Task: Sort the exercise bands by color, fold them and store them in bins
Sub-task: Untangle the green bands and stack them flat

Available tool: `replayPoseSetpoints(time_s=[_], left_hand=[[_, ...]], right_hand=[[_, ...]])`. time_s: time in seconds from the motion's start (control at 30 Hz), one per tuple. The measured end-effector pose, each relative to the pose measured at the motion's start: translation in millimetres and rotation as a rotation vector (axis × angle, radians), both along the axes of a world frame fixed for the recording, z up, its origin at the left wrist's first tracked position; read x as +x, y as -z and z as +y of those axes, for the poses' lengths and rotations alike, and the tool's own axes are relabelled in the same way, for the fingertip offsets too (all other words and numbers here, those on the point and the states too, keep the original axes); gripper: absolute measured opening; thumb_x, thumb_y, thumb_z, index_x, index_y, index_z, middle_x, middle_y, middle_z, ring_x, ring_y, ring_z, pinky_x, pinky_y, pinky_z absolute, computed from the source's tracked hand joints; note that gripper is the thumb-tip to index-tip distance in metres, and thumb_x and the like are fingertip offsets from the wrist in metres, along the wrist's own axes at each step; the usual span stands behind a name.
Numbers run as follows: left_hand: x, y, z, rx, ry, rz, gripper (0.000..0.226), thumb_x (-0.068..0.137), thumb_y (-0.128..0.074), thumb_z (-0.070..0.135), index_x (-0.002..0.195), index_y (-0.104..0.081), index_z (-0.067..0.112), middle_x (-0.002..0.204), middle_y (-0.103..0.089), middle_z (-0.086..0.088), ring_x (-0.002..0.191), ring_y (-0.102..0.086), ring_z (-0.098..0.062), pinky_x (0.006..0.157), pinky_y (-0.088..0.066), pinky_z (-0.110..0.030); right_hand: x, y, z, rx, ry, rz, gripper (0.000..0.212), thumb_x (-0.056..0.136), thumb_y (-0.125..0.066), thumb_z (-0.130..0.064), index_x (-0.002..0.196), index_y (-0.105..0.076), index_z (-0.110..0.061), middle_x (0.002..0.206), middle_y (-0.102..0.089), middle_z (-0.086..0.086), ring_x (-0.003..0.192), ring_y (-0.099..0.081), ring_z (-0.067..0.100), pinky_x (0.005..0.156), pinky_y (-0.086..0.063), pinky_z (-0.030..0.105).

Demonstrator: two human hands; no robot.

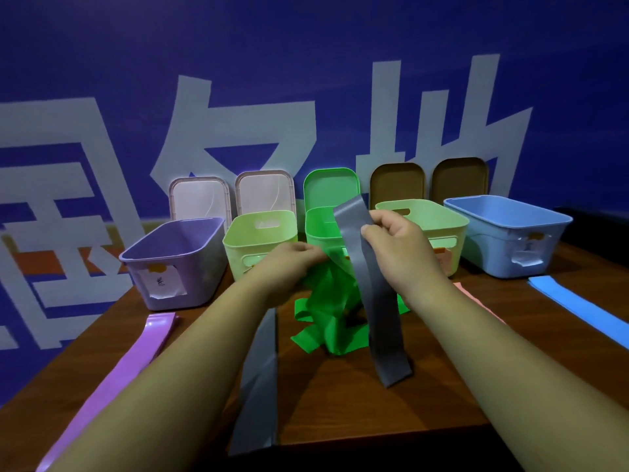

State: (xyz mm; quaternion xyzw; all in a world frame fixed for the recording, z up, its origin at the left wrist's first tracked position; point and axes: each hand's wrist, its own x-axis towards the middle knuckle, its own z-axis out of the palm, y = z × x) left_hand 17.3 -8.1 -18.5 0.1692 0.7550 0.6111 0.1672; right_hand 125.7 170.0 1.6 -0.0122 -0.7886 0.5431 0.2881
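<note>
Blue wall (306, 46): white characters (190, 107) 国 各 地 (partly hidden). Label (161, 282) on purple bin (200, 264) illegible.

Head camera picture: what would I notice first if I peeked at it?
A long grey band dangles in the middle, pinched in the right hand above a messy pile of green bands on the brown table. Behind them a row of bins runs from the purple bin at the left to the blue bin at the right.

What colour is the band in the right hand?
Grey. The band shows best in the head view.
</note>
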Motion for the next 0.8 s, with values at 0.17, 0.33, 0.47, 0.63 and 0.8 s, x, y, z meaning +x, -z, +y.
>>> replayPoseSetpoints(time_s=[0.17, 0.33, 0.47, 0.63, 0.8], left_hand=[[7.9, -8.1, 19.7, -0.14, 0.021, 0.128, 0.038, 0.1, -0.062, 0.013, 0.138, -0.064, 0.011, 0.118, -0.069, -0.008, 0.091, -0.065, -0.016, 0.075, -0.056, -0.029], [14.9, -8.2, 2.7, -0.201, 0.105, 0.23, 0.056, 0.089, -0.051, -0.003, 0.141, -0.063, 0.015, 0.14, -0.067, -0.007, 0.116, -0.067, -0.02, 0.091, -0.061, -0.035], [37.3, -2.6, -20.4, 0.107, 0.462, -0.048, 0.058, 0.087, -0.044, 0.007, 0.143, -0.06, 0.004, 0.133, -0.067, -0.019, 0.115, -0.066, -0.026, 0.109, -0.048, -0.045], [59.9, 10.1, -38.8, 0.123, 0.332, -0.001, 0.03, 0.094, -0.072, 0.034, 0.117, -0.071, 0.015, 0.105, -0.054, -0.021, 0.087, -0.056, -0.022, 0.085, -0.052, -0.033], [91.1, 13.3, -61.4, 0.053, 0.24, 0.02, 0.046, 0.095, -0.071, 0.035, 0.136, -0.067, 0.015, 0.132, -0.066, -0.029, 0.104, -0.061, -0.03, 0.09, -0.048, -0.045]], right_hand=[[-0.2, 5.4, 12.2, -0.002, 0.033, -0.036, 0.012, 0.098, -0.058, -0.018, 0.101, -0.069, -0.023, 0.08, -0.063, 0.017, 0.069, -0.049, 0.018, 0.064, -0.038, 0.037], [-1.9, 5.3, 9.1, -0.037, 0.013, -0.076, 0.015, 0.095, -0.057, -0.021, 0.106, -0.066, -0.015, 0.078, -0.056, 0.016, 0.071, -0.048, 0.019, 0.066, -0.038, 0.038], [-7.4, -5.5, -6.5, -0.129, -0.039, -0.021, 0.023, 0.089, -0.058, -0.024, 0.108, -0.069, -0.019, 0.108, -0.07, 0.021, 0.085, -0.058, 0.021, 0.076, -0.046, 0.04], [-15.8, -31.4, -26.0, -0.088, -0.04, 0.059, 0.015, 0.093, -0.06, -0.018, 0.104, -0.07, -0.021, 0.095, -0.075, 0.002, 0.09, -0.067, 0.023, 0.08, -0.054, 0.043], [-27.5, -43.4, -42.8, -0.102, -0.099, 0.073, 0.015, 0.085, -0.06, -0.026, 0.097, -0.067, -0.03, 0.093, -0.075, -0.001, 0.093, -0.072, 0.027, 0.083, -0.062, 0.056]])
